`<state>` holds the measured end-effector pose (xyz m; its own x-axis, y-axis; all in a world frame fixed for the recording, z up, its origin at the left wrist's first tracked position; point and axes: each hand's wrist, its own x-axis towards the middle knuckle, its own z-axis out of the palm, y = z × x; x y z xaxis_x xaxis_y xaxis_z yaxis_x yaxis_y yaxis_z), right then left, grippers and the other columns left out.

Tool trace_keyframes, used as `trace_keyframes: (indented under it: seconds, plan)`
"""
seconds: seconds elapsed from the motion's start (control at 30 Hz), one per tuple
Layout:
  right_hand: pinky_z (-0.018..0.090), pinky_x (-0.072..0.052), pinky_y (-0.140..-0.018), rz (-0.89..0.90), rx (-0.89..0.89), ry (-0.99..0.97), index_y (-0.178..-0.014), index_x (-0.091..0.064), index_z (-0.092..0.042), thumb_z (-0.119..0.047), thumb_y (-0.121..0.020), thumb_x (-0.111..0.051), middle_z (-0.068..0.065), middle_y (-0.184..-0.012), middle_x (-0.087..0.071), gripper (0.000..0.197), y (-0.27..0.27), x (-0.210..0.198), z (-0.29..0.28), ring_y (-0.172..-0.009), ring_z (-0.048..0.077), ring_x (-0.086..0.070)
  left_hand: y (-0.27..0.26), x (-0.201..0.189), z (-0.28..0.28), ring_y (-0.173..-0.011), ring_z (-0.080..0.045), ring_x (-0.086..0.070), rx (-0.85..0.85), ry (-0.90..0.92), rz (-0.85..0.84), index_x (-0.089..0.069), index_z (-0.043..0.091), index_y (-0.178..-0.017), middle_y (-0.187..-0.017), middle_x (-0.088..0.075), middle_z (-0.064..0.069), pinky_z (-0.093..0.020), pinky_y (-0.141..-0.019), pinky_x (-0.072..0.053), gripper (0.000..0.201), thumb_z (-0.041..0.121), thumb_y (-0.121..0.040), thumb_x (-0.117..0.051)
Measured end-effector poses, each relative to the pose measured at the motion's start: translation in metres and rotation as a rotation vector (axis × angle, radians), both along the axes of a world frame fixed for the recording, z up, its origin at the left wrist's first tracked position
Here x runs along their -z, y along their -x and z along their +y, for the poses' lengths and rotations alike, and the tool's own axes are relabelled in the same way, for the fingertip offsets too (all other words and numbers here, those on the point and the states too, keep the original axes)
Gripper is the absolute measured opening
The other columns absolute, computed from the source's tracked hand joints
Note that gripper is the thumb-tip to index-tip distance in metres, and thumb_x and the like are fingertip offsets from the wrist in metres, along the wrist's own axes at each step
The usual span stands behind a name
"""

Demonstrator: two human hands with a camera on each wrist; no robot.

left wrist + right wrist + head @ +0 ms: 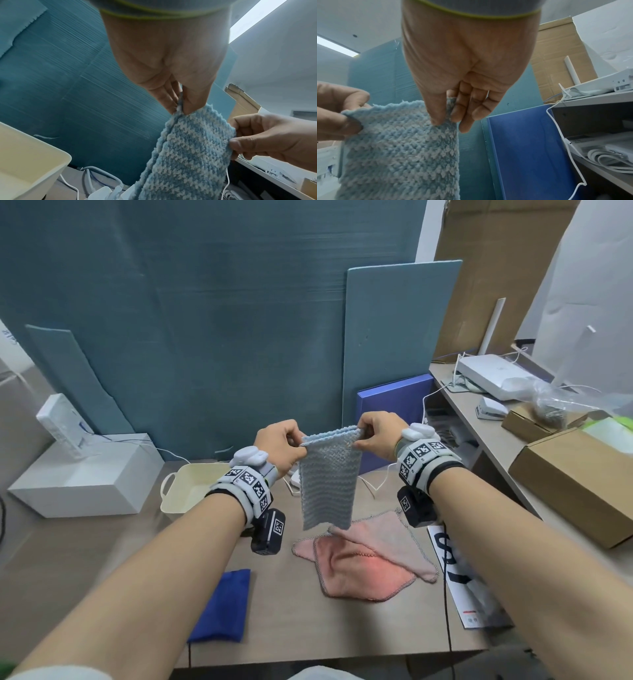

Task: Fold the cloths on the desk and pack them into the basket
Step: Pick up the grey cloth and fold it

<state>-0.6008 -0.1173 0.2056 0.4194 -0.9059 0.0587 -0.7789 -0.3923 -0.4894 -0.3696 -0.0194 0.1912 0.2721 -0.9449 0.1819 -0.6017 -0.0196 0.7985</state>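
The forearms fill the near field of the head view. The left hand (279, 445) and right hand (375, 436) each pinch one top corner of the blue cloth (327, 487), which is doubled over and hangs clear above the bench (301, 621), long axis vertical. The basket (186, 487) sits at 9 o'clock from the cloth, nearer the left hand. The pink cloth (368, 559) lies unfolded at 6 o'clock below it.

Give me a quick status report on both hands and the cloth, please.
Left hand and right hand pinch light blue cloth's top corners, hanging doubled. Pink cloth unfolded beneath. Basket unobstructed.
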Motion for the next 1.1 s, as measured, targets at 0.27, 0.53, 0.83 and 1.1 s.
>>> trace_keyframes:
  seconds: [0.27, 0.53, 0.83, 1.1]
  plan:
    - [0.035, -0.055, -0.068, 0.118, 0.102, -0.004, -0.072, -0.064, -0.021, -0.042, -0.078, -0.085, -0.002, -0.079, -0.067, 0.030, 0.001, -0.001, -0.002, -0.075, 0.026, -0.067, 0.010, 0.004, 0.000, -0.075, -0.023, -0.071, 0.009, -0.027, -0.076, -0.061, 0.017, -0.064, -0.076, -0.074, 0.007, -0.043, -0.067, -0.059, 0.016, 0.005, -0.064, -0.071]
    - [0.038, -0.040, -0.088, 0.211, -0.156, 0.107, -0.115, -0.050, -0.038, -0.059, -0.065, -0.087, -0.014, -0.109, -0.052, 0.066, -0.024, -0.003, 0.018, -0.100, 0.013, -0.048, 0.028, 0.006, -0.001, -0.063, -0.015, -0.060, 0.112, -0.024, -0.062, -0.059, 0.021, -0.075, -0.076, -0.072, 0.004, -0.040, -0.065, -0.056, 0.024, 0.002, -0.064, -0.068]
    - [0.036, -0.050, -0.070, 0.112, -0.234, -0.077, -0.073, -0.057, -0.022, -0.030, -0.086, -0.073, -0.004, -0.075, -0.060, 0.022, -0.048, 0.017, 0.032, -0.074, 0.023, -0.058, 0.023, 0.041, 0.008, -0.080, -0.015, -0.069, 0.093, 0.061, 0.108, -0.054, 0.020, -0.100, -0.097, -0.066, -0.001, -0.023, -0.072, -0.058, 0.037, 0.010, -0.076, -0.080]
    - [0.028, -0.047, -0.066, -0.058, -0.287, -0.116, -0.079, -0.062, -0.029, -0.014, -0.086, -0.073, -0.009, -0.072, -0.062, 0.020, -0.046, 0.028, 0.027, -0.069, 0.011, -0.055, 0.009, 0.090, 0.020, -0.064, -0.002, -0.050, 0.248, -0.159, 0.089, -0.057, 0.011, -0.086, -0.074, -0.058, 0.004, -0.024, -0.065, -0.041, 0.023, 0.016, -0.081, -0.079]
